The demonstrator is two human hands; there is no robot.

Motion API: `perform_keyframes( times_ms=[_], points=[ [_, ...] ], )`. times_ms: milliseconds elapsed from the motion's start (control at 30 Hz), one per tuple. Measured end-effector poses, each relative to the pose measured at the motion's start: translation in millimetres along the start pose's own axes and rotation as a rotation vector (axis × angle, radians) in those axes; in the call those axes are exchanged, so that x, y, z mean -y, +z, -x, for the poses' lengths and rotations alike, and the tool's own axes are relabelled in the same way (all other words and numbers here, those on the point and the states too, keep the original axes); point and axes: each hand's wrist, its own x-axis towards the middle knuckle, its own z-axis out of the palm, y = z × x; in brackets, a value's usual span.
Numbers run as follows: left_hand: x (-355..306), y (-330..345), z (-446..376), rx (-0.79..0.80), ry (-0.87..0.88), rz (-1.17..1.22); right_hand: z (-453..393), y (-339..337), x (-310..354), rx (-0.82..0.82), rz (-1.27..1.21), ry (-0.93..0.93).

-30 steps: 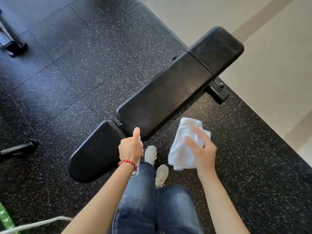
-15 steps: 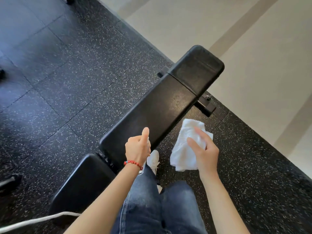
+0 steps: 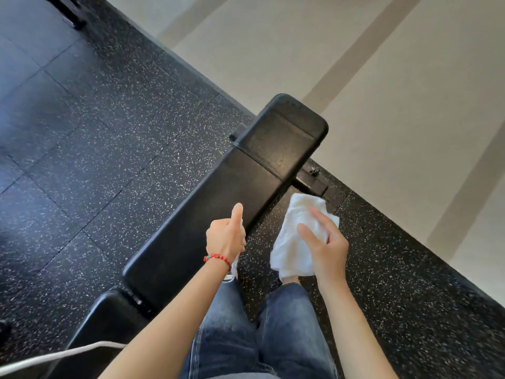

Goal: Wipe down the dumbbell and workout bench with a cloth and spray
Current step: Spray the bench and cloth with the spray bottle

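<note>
A black padded workout bench (image 3: 218, 198) runs diagonally from the lower left to the upper right. My left hand (image 3: 225, 236), with a red bead bracelet on the wrist, is closed around a clear spray bottle (image 3: 232, 269) at the bench's near edge, thumb raised on top. Most of the bottle is hidden by the hand. My right hand (image 3: 326, 247) holds a crumpled white cloth (image 3: 295, 242) above the floor, just right of the bench. No dumbbell is in view.
Black speckled rubber floor tiles (image 3: 109, 132) lie left of the bench. A pale floor (image 3: 382, 91) begins past the mat's edge at the upper right. A bench foot (image 3: 311, 181) sticks out near the cloth. A white cable (image 3: 54, 356) crosses the lower left.
The view has swung toward the far end of the bench, so the bench sits lower and further left. Both hands keep their hold and have edged along the bench with me.
</note>
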Motion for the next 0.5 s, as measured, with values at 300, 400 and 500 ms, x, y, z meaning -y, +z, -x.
perform_keyframes(
  times_ms=[300,400,500],
  points=[
    [-76.5,124.0,-10.2,-0.038,0.008,-0.003,-115.8,-78.7,44.9,0.077,0.052,-0.049],
    [-99.3,152.2,-14.0,-0.061,0.030,-0.002,-145.5,-99.6,56.9,0.059,0.055,-0.053],
    [-119.4,170.5,-21.3,-0.055,0.044,0.002,-169.1,-116.3,67.4,0.041,0.040,-0.052]
  ],
)
